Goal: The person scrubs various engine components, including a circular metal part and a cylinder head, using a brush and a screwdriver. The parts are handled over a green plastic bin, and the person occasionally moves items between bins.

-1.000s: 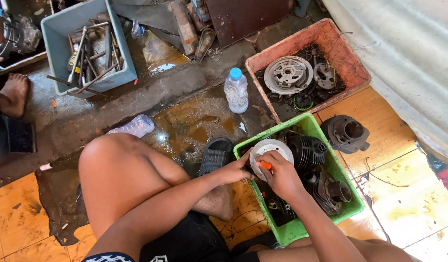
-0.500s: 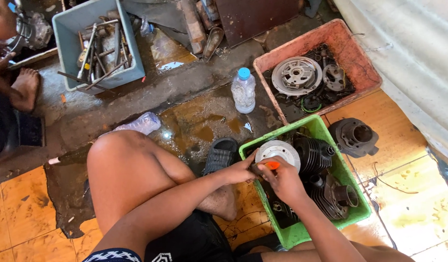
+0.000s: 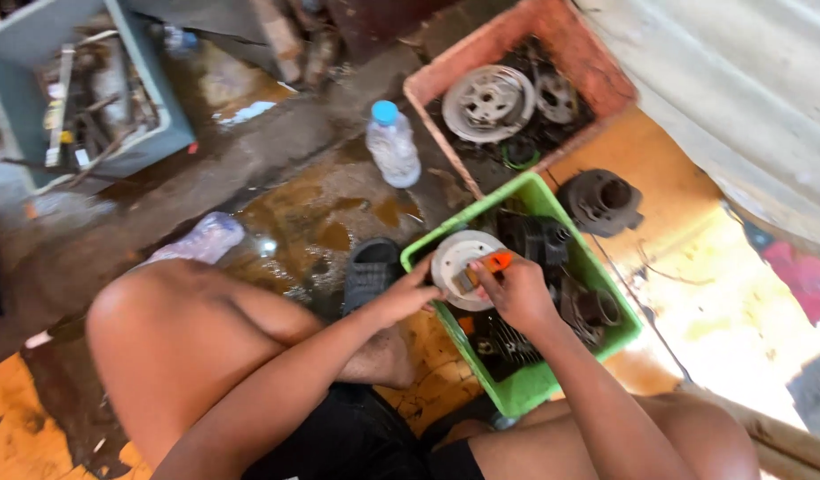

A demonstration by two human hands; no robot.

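orange tool (image 3: pixel 497 260) lifted higher on grey disc (image 3: pixel 452 256), view tilted

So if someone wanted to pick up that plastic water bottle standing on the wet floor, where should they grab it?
Probably around the clear body of the water bottle, below the blue cap, coming in from the side. It stands upright and apart from the red crate and green crate, so its rounded sides are open to a wrapping grip.

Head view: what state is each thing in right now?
Round metal disc: tilted over green crate, steadied by left hand.
Orange-handled tool: gripped by right hand, against disc.
Water bottle: upright, capped.
Red crate: holds metal parts.
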